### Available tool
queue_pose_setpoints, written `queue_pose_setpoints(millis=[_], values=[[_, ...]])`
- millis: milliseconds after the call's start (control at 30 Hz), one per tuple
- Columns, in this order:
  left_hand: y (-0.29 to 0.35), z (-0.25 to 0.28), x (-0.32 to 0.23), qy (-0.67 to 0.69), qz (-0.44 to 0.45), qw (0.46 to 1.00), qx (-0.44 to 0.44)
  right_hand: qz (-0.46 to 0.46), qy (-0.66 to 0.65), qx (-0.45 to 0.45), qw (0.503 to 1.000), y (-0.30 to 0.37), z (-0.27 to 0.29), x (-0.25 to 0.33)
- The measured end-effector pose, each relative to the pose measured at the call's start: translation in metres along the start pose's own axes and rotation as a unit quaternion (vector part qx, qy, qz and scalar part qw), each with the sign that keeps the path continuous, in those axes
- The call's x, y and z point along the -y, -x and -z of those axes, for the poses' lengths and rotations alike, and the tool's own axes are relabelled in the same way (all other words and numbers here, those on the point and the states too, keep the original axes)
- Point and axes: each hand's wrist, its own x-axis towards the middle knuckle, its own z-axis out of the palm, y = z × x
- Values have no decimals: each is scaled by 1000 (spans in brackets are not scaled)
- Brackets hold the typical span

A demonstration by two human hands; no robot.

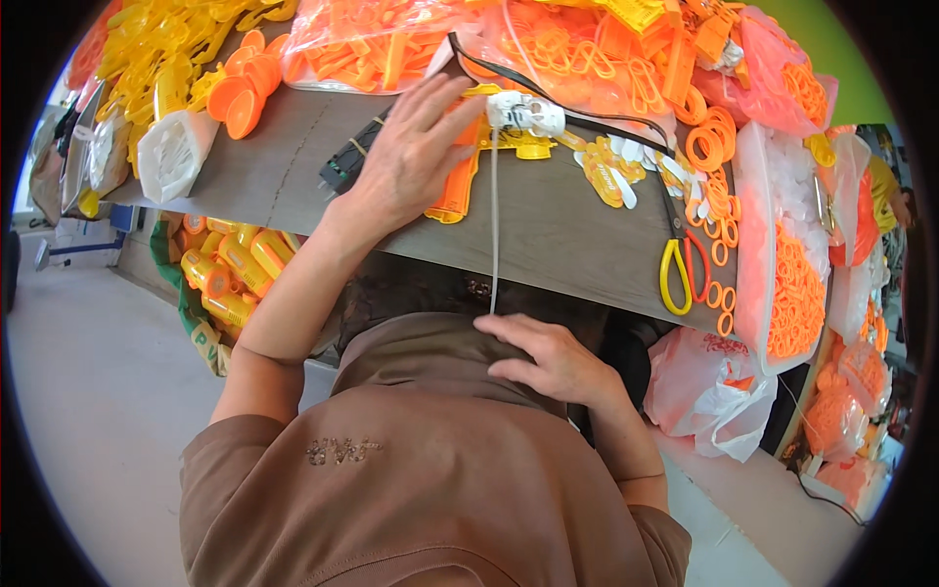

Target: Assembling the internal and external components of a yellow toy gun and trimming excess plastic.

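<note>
My left hand [413, 157] is over the tabletop with its fingers stretched out. Beneath and beside it lies an orange plastic part [453, 188], partly covered by the hand. A black box with a band round it [352, 161] sits by my left wrist. Right of the fingers is a small white mechanism [525, 114] on a yellow plastic piece [531, 149]. From this mechanism a pale cord [495, 215] runs straight over the table's front edge to my right fingertips. My right hand [556, 360] is low over my lap, thumb and fingers apart; the cord's end is hidden there.
Scissors with red and yellow handles [678, 269] lie at the table's [567, 230] right front edge, beside orange rings [719, 249]. A clear bin [753, 225] of orange links stands farther right. Bags of orange parts [381, 54] line the back. Below left, a sack holds yellow bottles [235, 264].
</note>
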Motion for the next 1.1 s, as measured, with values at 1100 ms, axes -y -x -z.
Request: queue_pose_setpoints(millis=[1100], values=[[90,-18,-91,767,499,372,154,-168,-196,-88,962,53,2,-12]])
